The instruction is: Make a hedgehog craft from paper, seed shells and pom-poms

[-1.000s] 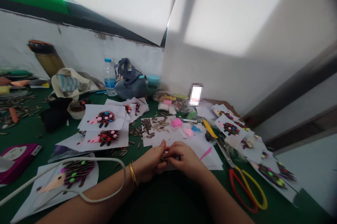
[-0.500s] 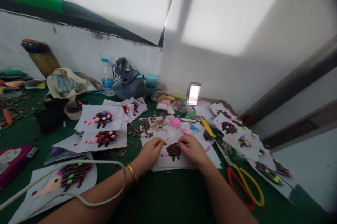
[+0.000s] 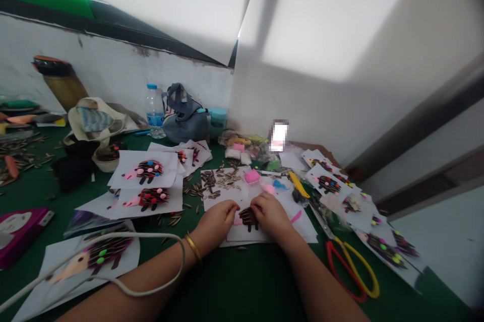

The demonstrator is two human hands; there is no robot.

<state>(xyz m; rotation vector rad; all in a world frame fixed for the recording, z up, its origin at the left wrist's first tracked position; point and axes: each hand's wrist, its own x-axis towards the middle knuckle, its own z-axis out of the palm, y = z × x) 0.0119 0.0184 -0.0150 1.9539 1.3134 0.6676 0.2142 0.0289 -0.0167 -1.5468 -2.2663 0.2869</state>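
Observation:
A small hedgehog figure (image 3: 248, 218) with a dark brown body, striped seeds and a pink snout lies on white paper (image 3: 242, 234) between my hands. My left hand (image 3: 221, 218) is at its snout side, thumb and forefinger pinched together; whatever is between them is too small to make out. My right hand (image 3: 267, 211) rests against the right side of the brown body, fingers curled and closed, their tips partly hidden. Striped sunflower seeds (image 3: 208, 181) and paler seeds (image 3: 230, 178) lie on the paper behind. Pink clay (image 3: 252, 176) sits just behind my right hand.
Finished hedgehog pictures (image 3: 145, 171) lie left and right. Red and yellow scissors (image 3: 351, 266) and a yellow cutter (image 3: 298, 185) are at the right. A white cable (image 3: 151, 235) loops above my left forearm. A bottle (image 3: 155, 115) and blue bag (image 3: 185, 118) stand behind.
My right hand has moved slightly left and now covers more of the brown body's right side. My left hand has shifted slightly, still pinched beside the snout.

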